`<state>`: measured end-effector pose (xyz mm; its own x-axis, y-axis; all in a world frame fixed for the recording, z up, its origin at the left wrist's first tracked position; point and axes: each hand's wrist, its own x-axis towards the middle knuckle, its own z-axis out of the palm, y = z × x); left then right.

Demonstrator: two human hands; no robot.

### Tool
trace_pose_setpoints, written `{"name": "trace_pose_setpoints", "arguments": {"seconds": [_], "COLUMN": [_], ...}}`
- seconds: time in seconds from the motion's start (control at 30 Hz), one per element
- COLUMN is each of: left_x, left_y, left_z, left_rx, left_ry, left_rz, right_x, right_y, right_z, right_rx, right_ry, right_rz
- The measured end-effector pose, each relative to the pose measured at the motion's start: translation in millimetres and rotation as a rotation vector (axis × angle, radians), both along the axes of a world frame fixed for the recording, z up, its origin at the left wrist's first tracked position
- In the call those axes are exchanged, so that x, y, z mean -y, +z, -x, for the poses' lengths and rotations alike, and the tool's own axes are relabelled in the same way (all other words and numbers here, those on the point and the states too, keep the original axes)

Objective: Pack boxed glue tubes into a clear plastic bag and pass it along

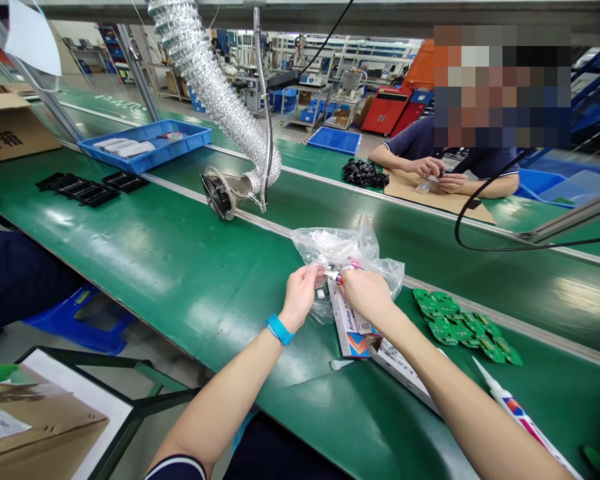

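Observation:
My right hand (367, 292) is closed around a white adhesive tube (336, 277) with blue and red print, its tip pointing left. Close to that tip, my left hand (303, 293) has its fingers pinched together; whatever they hold is too small to make out. Just behind both hands lies a crumpled clear plastic bag (330, 243). A small white piece (321, 293) shows beside my left fingers. Under my right wrist are a printed carton (349, 330) and a second long carton (403, 365), partly covered by my forearm. A white nozzle (341, 365) lies in front of them.
Green circuit boards (460, 323) and another nozzled tube (517, 410) lie to the right. An extraction duct (220, 87) hangs above a small fan (217, 195). Black parts (80, 189) and a blue tray (153, 157) are left. Across the bench, a co-worker's hands (437, 175) handle small parts.

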<state>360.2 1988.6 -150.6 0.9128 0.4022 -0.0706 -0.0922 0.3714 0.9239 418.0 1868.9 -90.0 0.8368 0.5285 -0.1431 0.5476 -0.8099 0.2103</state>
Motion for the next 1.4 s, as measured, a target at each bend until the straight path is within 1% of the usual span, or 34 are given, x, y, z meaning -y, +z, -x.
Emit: {"name": "trace_pose_setpoints", "arguments": {"seconds": [0.3, 0.47, 0.57, 0.73, 0.87, 0.93, 1.07, 1.17, 1.4], "left_x": [-1, -2, -3, -6, -9, -10, -11, -12, -12], "left_y": [3.1, 5.2, 8.3, 12.2, 10.9, 9.4, 6.5, 3.3, -2.9], "left_z": [0, 1, 2, 4, 2, 1, -1, -3, -10], "left_rx": [-0.015, -0.025, -0.03, -0.034, -0.032, -0.029, -0.044, -0.031, 0.02], "left_ry": [0.004, 0.015, -0.003, -0.037, -0.06, -0.065, -0.083, -0.098, -0.021], "left_rz": [0.086, 0.064, 0.065, 0.14, 0.203, 0.189, 0.108, 0.085, 0.038], "right_x": [-1, -1, -1, -1, -1, -1, -2, -4, -13], "right_y": [-4.5, -4.8, -4.2, -3.0, -3.5, -3.7, -2.3, 0.4, 7.7], "right_z": [-4, -2, -1, 1, 2, 2, 4, 8, 16], "right_rx": [0.028, 0.036, 0.043, 0.047, 0.059, 0.068, 0.069, 0.063, 0.044], "right_ry": [-0.01, -0.013, -0.021, -0.025, -0.023, -0.02, -0.016, -0.009, -0.001], "right_rz": [0.012, 0.008, 0.001, -0.014, -0.031, -0.038, -0.04, -0.045, -0.071]}}
